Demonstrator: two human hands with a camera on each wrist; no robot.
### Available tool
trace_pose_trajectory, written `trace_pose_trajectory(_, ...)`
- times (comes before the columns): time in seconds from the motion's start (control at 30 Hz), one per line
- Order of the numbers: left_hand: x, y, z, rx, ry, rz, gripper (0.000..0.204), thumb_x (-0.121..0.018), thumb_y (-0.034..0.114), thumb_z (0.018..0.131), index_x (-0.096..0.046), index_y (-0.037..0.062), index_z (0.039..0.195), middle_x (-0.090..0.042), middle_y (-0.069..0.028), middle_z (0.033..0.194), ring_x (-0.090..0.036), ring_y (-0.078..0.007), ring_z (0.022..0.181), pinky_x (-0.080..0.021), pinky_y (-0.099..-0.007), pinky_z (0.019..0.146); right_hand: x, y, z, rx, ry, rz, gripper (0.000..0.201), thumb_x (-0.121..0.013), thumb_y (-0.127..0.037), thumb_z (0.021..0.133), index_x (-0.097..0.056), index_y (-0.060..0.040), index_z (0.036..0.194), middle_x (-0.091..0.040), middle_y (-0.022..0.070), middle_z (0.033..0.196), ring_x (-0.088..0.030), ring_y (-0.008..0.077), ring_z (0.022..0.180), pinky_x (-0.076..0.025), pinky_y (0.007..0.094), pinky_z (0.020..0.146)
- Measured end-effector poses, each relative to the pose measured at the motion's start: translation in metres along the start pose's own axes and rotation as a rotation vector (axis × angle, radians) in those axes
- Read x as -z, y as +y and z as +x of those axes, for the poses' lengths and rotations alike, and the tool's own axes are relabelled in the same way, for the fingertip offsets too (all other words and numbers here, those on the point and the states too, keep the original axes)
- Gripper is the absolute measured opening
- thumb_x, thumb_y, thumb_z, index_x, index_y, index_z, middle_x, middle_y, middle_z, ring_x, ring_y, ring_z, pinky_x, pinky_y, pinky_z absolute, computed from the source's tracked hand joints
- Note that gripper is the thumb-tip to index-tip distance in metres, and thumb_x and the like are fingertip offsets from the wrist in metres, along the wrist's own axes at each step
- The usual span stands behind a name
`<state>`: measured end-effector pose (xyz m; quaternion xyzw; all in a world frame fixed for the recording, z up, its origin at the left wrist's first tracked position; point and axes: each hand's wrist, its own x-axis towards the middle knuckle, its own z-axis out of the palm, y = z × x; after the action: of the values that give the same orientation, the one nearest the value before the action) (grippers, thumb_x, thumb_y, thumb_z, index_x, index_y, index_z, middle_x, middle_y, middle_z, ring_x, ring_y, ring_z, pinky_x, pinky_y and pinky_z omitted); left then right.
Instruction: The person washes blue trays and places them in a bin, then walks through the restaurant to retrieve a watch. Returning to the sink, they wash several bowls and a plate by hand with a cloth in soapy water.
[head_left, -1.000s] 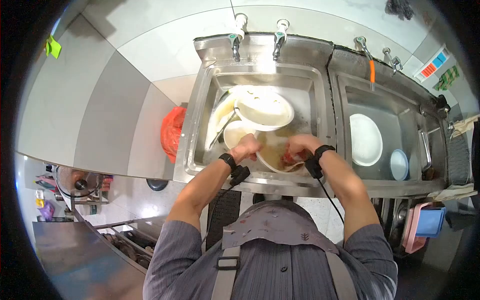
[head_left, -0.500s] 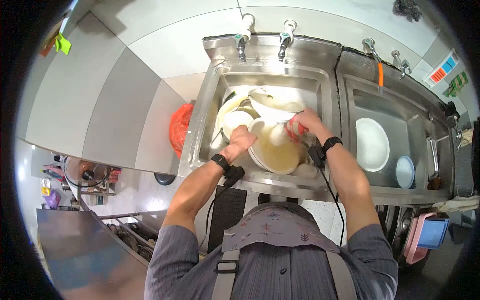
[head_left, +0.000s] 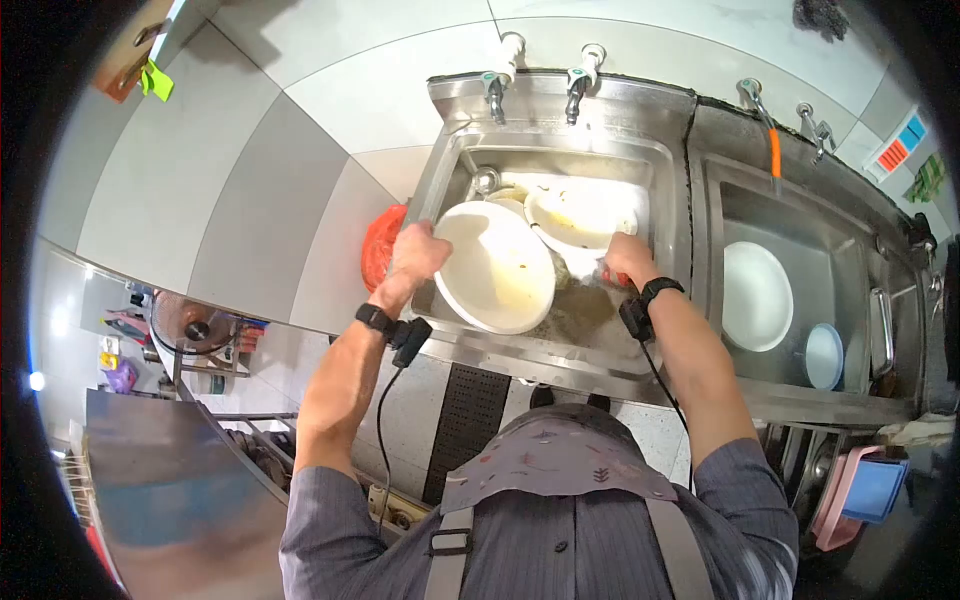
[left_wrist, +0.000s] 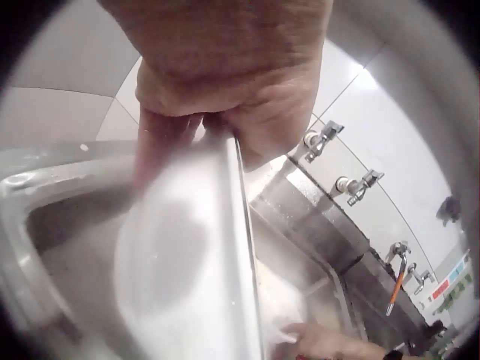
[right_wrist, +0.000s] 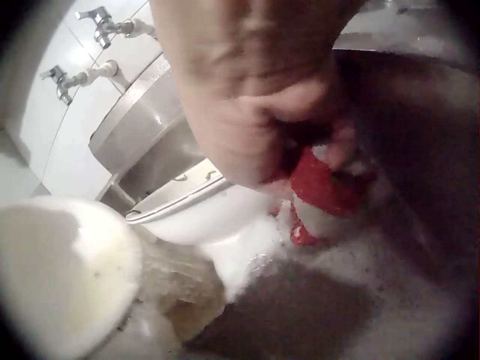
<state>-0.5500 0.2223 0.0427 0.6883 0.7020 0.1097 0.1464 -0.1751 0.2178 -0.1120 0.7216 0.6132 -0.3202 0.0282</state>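
Observation:
My left hand (head_left: 422, 252) pinches the rim of a large white bowl (head_left: 495, 268), tilted over the left part of the sink; in the left wrist view the bowl (left_wrist: 180, 262) hangs below that hand (left_wrist: 232, 82). A red and white cloth (right_wrist: 322, 191) is gripped in my right hand (right_wrist: 262, 97), low in the sink beside a second white bowl (head_left: 575, 215). Bits of food cling inside both bowls. Cloudy water (head_left: 585, 318) lies under the right hand.
A metal ladle (head_left: 486, 180) is at the sink's back left corner. The right basin (head_left: 800, 220) holds a white oval dish (head_left: 757, 297) and a small blue bowl (head_left: 824, 356). Taps (head_left: 577, 85) line the wall; a red bag (head_left: 380, 248) hangs left of the sink.
The left hand has moved left and raised the large bowl, tilting it. The murky water seen in it half a second ago is mostly gone. My right hand, with the cloth, has moved slightly down.

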Motion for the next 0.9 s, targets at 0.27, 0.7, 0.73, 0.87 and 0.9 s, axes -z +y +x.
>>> trace_pose_trajectory(0.27, 0.03, -0.001, 0.001, 0.086, 0.032, -0.197, 0.03, -0.066, 0.015, 0.075, -0.07, -0.0046, 0.097, -0.073, -0.0256, 0.089, -0.075, -0.0365, 0.08, -0.06, -0.0447, 0.074, -0.041, -0.017, -0.028, 0.093, -0.021, -0.47, 0.021, -0.076, -0.012, 0.08, -0.079, -0.0007, 0.097, -0.077, 0.0177, 0.096, -0.076, 0.0323, 0.087, -0.06, 0.046, 0.074)
trace_pose_trajectory(0.7, -0.04, 0.076, 0.015, -0.102, 0.1, 0.0, 0.032, -0.065, 0.016, 0.077, -0.069, -0.0029, 0.102, -0.072, -0.0293, 0.104, -0.069, -0.0465, 0.104, -0.054, -0.0514, 0.093, -0.047, -0.003, -0.047, 0.155, -0.081, -0.193, 0.046, -0.065, -0.003, 0.091, -0.053, 0.0034, 0.135, -0.066, 0.0267, 0.125, -0.065, 0.0416, 0.118, -0.055, 0.0504, 0.098)
trace_pose_trajectory(0.73, -0.047, 0.08, 0.016, -0.144, 0.103, 0.02, 0.032, -0.065, 0.015, 0.077, -0.068, -0.0041, 0.103, -0.072, -0.03, 0.103, -0.069, -0.0463, 0.102, -0.055, -0.0514, 0.092, -0.047, -0.004, -0.05, 0.173, -0.042, -0.151, 0.045, -0.063, -0.002, 0.092, -0.051, 0.0044, 0.135, -0.066, 0.0271, 0.125, -0.064, 0.0418, 0.118, -0.054, 0.051, 0.099)
trace_pose_trajectory(0.87, -0.069, 0.092, 0.015, -0.256, 0.101, 0.032, 0.031, -0.063, 0.011, 0.078, -0.067, -0.0062, 0.103, -0.071, -0.031, 0.1, -0.071, -0.0464, 0.096, -0.057, -0.0515, 0.088, -0.053, -0.012, -0.048, 0.176, -0.03, -0.131, 0.045, -0.068, 0.0, 0.088, -0.056, 0.0055, 0.131, -0.068, 0.0298, 0.121, -0.068, 0.0407, 0.113, -0.057, 0.0518, 0.095)
trace_pose_trajectory(0.9, -0.074, 0.095, 0.014, -0.261, 0.08, 0.041, 0.03, -0.062, 0.011, 0.078, -0.068, -0.0058, 0.103, -0.072, -0.0307, 0.099, -0.071, -0.0465, 0.095, -0.057, -0.0514, 0.088, -0.054, -0.012, -0.043, 0.179, -0.046, -0.133, 0.042, -0.065, -0.001, 0.09, -0.056, 0.0054, 0.131, -0.068, 0.0294, 0.122, -0.068, 0.0407, 0.113, -0.056, 0.0519, 0.095)
